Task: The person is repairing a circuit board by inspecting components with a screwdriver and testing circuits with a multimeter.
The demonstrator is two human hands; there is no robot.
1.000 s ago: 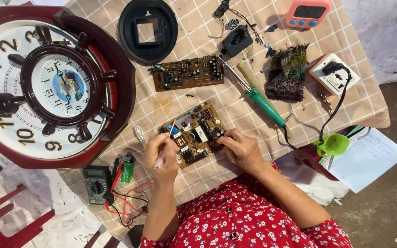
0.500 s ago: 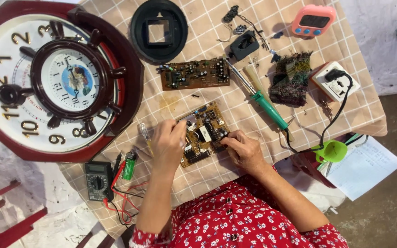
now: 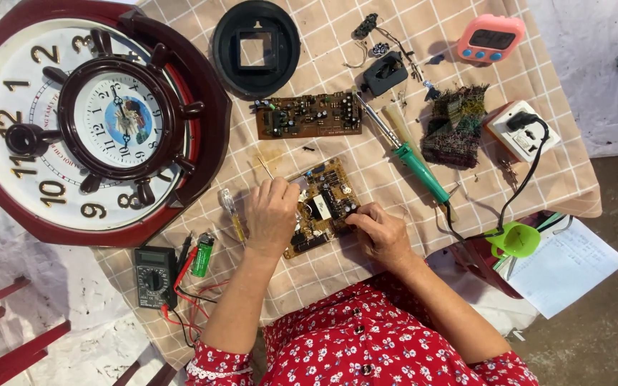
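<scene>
A small tan circuit board (image 3: 325, 200) lies tilted on the checked tablecloth (image 3: 366, 161) in front of me. My left hand (image 3: 272, 216) rests on its left edge, fingers curled over the board. My right hand (image 3: 378, 233) pinches its lower right corner. A green-handled soldering iron (image 3: 405, 151) lies just beyond the board to the right. A second, longer circuit board (image 3: 309, 115) sits farther back.
A big round wall clock (image 3: 94, 121) with a dark red frame fills the left. A black round cover (image 3: 256, 47), a pink timer (image 3: 490, 40), a white power socket (image 3: 523, 131), a multimeter (image 3: 153, 276), a screwdriver (image 3: 233, 215) and a green battery (image 3: 202, 254) lie around.
My left hand has slid from beside the small board onto its left edge. The right hand stays at the board's lower right corner. The view shifted slightly.
</scene>
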